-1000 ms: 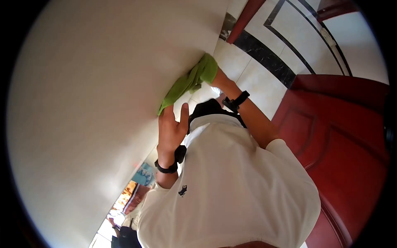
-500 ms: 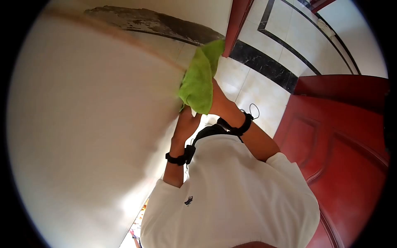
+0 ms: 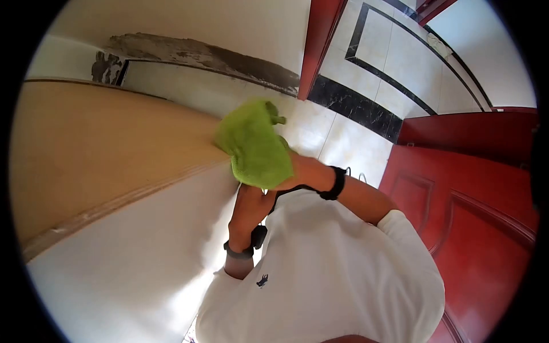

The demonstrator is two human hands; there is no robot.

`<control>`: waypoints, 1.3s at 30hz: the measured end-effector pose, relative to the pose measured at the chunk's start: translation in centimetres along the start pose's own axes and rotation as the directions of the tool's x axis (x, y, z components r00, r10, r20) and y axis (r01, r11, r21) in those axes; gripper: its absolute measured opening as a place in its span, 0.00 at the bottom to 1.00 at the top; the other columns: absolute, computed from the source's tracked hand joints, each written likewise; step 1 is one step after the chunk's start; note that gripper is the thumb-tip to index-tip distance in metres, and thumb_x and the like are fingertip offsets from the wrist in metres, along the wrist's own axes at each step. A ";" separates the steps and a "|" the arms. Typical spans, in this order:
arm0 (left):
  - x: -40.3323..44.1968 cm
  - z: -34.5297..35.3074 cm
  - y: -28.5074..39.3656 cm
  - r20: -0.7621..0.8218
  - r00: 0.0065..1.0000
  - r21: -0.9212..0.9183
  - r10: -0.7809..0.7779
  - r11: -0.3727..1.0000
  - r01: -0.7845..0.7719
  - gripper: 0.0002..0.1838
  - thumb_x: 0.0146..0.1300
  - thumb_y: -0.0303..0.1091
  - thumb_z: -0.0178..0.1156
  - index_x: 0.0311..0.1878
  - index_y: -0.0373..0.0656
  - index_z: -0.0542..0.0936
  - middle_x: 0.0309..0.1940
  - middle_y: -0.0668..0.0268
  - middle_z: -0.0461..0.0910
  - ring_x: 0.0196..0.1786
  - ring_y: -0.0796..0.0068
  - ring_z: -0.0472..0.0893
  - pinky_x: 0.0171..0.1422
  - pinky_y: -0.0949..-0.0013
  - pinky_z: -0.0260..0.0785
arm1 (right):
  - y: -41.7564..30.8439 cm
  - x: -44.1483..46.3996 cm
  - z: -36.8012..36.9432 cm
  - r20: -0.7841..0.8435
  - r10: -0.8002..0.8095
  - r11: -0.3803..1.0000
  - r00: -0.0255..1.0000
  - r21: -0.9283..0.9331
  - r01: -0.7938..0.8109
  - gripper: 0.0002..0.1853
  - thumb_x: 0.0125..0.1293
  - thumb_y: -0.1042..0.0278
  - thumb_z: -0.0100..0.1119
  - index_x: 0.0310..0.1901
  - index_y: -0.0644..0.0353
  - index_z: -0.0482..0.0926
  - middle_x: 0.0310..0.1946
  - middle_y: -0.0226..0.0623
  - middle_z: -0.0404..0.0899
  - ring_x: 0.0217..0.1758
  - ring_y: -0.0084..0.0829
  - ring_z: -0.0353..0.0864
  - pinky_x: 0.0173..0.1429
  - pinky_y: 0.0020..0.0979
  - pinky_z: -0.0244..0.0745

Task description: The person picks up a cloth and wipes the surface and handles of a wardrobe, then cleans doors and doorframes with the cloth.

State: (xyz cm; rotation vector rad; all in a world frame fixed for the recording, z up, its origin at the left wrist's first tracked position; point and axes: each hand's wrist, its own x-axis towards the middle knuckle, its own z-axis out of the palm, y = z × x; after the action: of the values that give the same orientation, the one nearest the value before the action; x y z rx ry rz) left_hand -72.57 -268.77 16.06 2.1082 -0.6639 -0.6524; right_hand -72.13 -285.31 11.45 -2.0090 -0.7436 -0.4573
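Note:
A bright green cloth [image 3: 257, 146] is bunched at the near end of a broad tan wooden surface [image 3: 114, 137], touching it. My right hand [image 3: 294, 168] comes in from the right and grips the cloth, which covers most of its fingers. Just below, my left hand [image 3: 251, 200] reaches up against the cloth's lower edge. Its thumb side shows, but the fingers are hidden under the fabric. Beneath the tan surface, a smooth white panel [image 3: 131, 246] drops down on the left, close to my left arm. Black bands are around both wrists.
A red panelled door [image 3: 469, 194] stands on the right. Ahead are a red door frame [image 3: 320, 46] and a black marble threshold strip [image 3: 360, 100] across pale floor tiles [image 3: 337, 128]. Bare grey plaster [image 3: 229, 60] runs along the wall base beyond the panel.
The view has shifted, and the tan surface, only a thin streak earlier, now shows broadly. The cloth and both hands sit lower in view, the cloth farther left and lying against the tan surface.

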 end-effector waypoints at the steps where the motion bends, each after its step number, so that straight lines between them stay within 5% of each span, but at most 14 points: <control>1: -0.4 0.2 -1.1 0.041 0.999 0.001 -0.006 1.000 0.006 0.25 0.63 0.30 0.60 0.62 0.36 0.68 0.59 0.46 0.73 0.60 0.44 0.72 0.63 0.56 0.65 | -0.8 0.1 1.4 -0.061 0.243 0.874 0.968 0.447 -0.192 0.24 0.64 0.61 0.60 0.60 0.57 0.72 0.57 0.43 0.75 0.61 0.41 0.72 0.65 0.39 0.67; 4: 0.6 0.2 1.1 -0.131 0.989 0.056 -0.064 0.996 0.072 0.25 0.66 0.36 0.59 0.63 0.35 0.68 0.57 0.44 0.74 0.63 0.45 0.71 0.65 0.56 0.63 | 2.7 -1.1 0.6 0.349 0.360 0.573 0.865 0.649 -0.501 0.23 0.70 0.64 0.53 0.63 0.63 0.69 0.58 0.40 0.74 0.59 0.35 0.69 0.63 0.36 0.66; 7: 1.1 1.0 1.2 -0.055 0.990 0.027 -0.127 0.991 0.128 0.30 0.67 0.41 0.58 0.66 0.33 0.63 0.61 0.41 0.69 0.66 0.43 0.67 0.69 0.55 0.60 | 3.8 2.1 -1.2 0.652 0.439 0.479 0.618 0.412 -0.775 0.23 0.76 0.57 0.40 0.62 0.66 0.69 0.51 0.36 0.77 0.50 0.27 0.71 0.55 0.30 0.70; 10: 1.7 1.7 0.2 0.009 0.986 0.032 -0.169 0.985 0.168 0.32 0.67 0.42 0.56 0.67 0.32 0.60 0.62 0.40 0.67 0.66 0.43 0.67 0.69 0.55 0.60 | 5.2 3.8 -1.7 0.737 0.454 0.439 0.502 0.306 -0.845 0.23 0.76 0.56 0.40 0.62 0.65 0.69 0.51 0.35 0.77 0.49 0.25 0.71 0.54 0.29 0.70; 15: 2.3 2.5 1.4 -0.005 0.956 -0.032 -0.294 0.955 0.293 0.42 0.69 0.49 0.54 0.69 0.22 0.50 0.67 0.34 0.59 0.72 0.44 0.60 0.73 0.58 0.55 | 13.1 0.4 6.1 0.650 0.257 0.572 0.715 0.494 -0.655 0.25 0.74 0.54 0.44 0.65 0.61 0.68 0.56 0.37 0.75 0.55 0.29 0.72 0.61 0.29 0.67; 17: 3.1 2.7 1.8 -0.025 0.940 -0.038 -0.340 0.940 0.339 0.44 0.69 0.51 0.53 0.70 0.20 0.47 0.68 0.33 0.57 0.73 0.44 0.58 0.75 0.59 0.53 | 16.0 -0.7 8.7 0.740 0.259 0.131 0.620 0.609 -0.782 0.26 0.73 0.55 0.48 0.65 0.62 0.67 0.59 0.34 0.74 0.56 0.26 0.71 0.63 0.29 0.66; 22: 7.3 3.9 3.6 -0.180 0.877 -0.111 -0.446 0.895 0.432 0.48 0.69 0.51 0.54 0.71 0.20 0.41 0.71 0.31 0.49 0.76 0.42 0.51 0.77 0.58 0.47 | 17.9 2.9 6.0 0.924 0.120 0.217 0.363 0.332 -0.918 0.28 0.72 0.54 0.50 0.67 0.62 0.65 0.65 0.33 0.69 0.60 0.25 0.70 0.64 0.29 0.66; 25: 9.7 5.5 4.0 -0.454 0.760 -0.213 -0.466 0.885 0.415 0.48 0.67 0.45 0.59 0.70 0.19 0.41 0.70 0.31 0.49 0.75 0.41 0.51 0.77 0.58 0.47 | 19.0 1.8 10.0 0.792 0.067 0.395 0.607 0.538 -0.745 0.22 0.72 0.56 0.49 0.60 0.62 0.73 0.58 0.33 0.74 0.56 0.26 0.72 0.62 0.30 0.67; 28: 13.4 5.7 2.4 -0.744 0.520 -0.252 -0.419 0.897 0.363 0.46 0.65 0.39 0.61 0.71 0.21 0.43 0.69 0.32 0.52 0.74 0.41 0.54 0.77 0.58 0.47 | 23.2 1.5 15.6 0.913 -0.170 0.473 0.371 0.405 -0.782 0.21 0.74 0.57 0.49 0.60 0.62 0.72 0.54 0.32 0.74 0.54 0.24 0.71 0.57 0.28 0.71; 29: 14.1 5.5 2.6 -0.765 0.428 -0.334 -0.482 0.864 0.376 0.45 0.65 0.38 0.61 0.71 0.22 0.43 0.69 0.33 0.52 0.74 0.42 0.54 0.76 0.58 0.47 | 21.1 3.8 13.3 0.970 -0.030 0.190 0.241 0.242 -0.951 0.14 0.75 0.58 0.44 0.47 0.58 0.75 0.45 0.29 0.76 0.48 0.22 0.72 0.56 0.29 0.70; 30: 14.6 5.8 2.8 -0.779 0.327 -0.413 -0.535 0.830 0.375 0.44 0.65 0.37 0.60 0.71 0.24 0.44 0.69 0.34 0.53 0.73 0.44 0.55 0.76 0.58 0.47 | 20.1 4.3 12.2 0.975 -0.049 0.203 0.215 0.221 -0.954 0.14 0.75 0.58 0.44 0.47 0.58 0.75 0.45 0.29 0.76 0.48 0.22 0.72 0.56 0.29 0.70; 34: 14.8 6.2 3.0 -0.826 0.156 -0.474 -0.542 0.816 0.330 0.42 0.66 0.33 0.59 0.72 0.25 0.45 0.69 0.36 0.54 0.73 0.46 0.57 0.75 0.60 0.49 | 19.5 5.6 13.8 0.909 -0.032 0.193 0.415 0.413 -0.890 0.18 0.78 0.56 0.35 0.54 0.59 0.71 0.51 0.34 0.73 0.52 0.24 0.70 0.60 0.30 0.67; 38: 14.3 5.2 5.3 -0.887 0.202 -0.320 -0.415 0.869 0.377 0.42 0.64 0.31 0.61 0.72 0.25 0.47 0.70 0.37 0.54 0.74 0.46 0.56 0.75 0.60 0.50 | 16.4 9.0 12.9 0.871 0.125 0.566 0.475 0.331 -0.755 0.19 0.78 0.59 0.37 0.59 0.63 0.68 0.53 0.40 0.73 0.57 0.29 0.70 0.63 0.32 0.66; 39: 13.6 5.3 6.2 -0.890 0.233 -0.310 -0.391 0.896 0.318 0.41 0.63 0.31 0.61 0.72 0.26 0.50 0.70 0.38 0.55 0.74 0.46 0.56 0.75 0.59 0.49 | 15.7 9.4 12.3 0.755 -0.039 0.616 0.655 0.534 -0.579 0.19 0.75 0.60 0.43 0.60 0.64 0.67 0.55 0.42 0.72 0.59 0.33 0.70 0.64 0.34 0.65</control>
State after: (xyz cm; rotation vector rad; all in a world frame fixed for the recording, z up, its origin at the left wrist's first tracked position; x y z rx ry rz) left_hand -67.54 -283.76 15.38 2.1164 0.5581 0.4445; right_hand -54.37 -277.99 0.58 -1.3772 -0.8284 0.8229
